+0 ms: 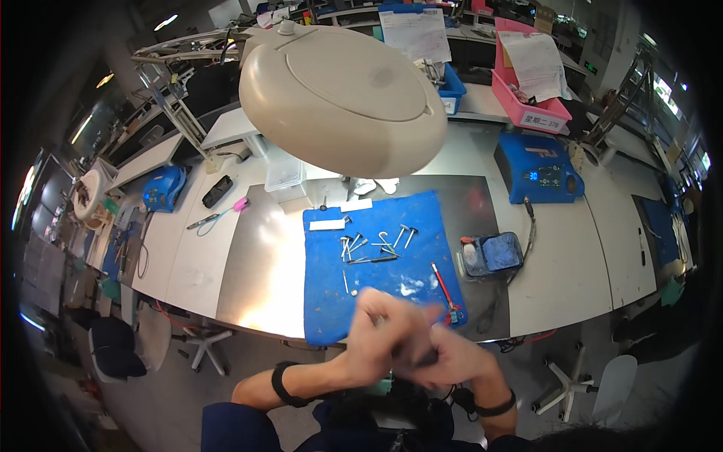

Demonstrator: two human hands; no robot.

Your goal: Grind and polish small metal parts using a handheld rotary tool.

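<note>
My left hand [374, 331] and my right hand [456, 358] meet just in front of the bench edge, over the near side of a blue cloth [324, 294]. Both are closed with curled fingers, partly smeared by motion. A small dark thing shows between them, too blurred to name. Beyond them on the cloth lie several small metal rods with dark round heads [407, 237], and a dark slim tool [373, 260]. A red-handled brush-like tool [442, 285] lies on the cloth near my right hand. White powdery patches [410, 287] mark the cloth.
A large beige lamp head [346, 98] hangs over the bench's far side. Right of the cloth is a dark tray with a blue pad [501, 252]; behind it stands a blue control unit [538, 169]. A clear plastic box [285, 175] and a pink bin [531, 109] stand farther back.
</note>
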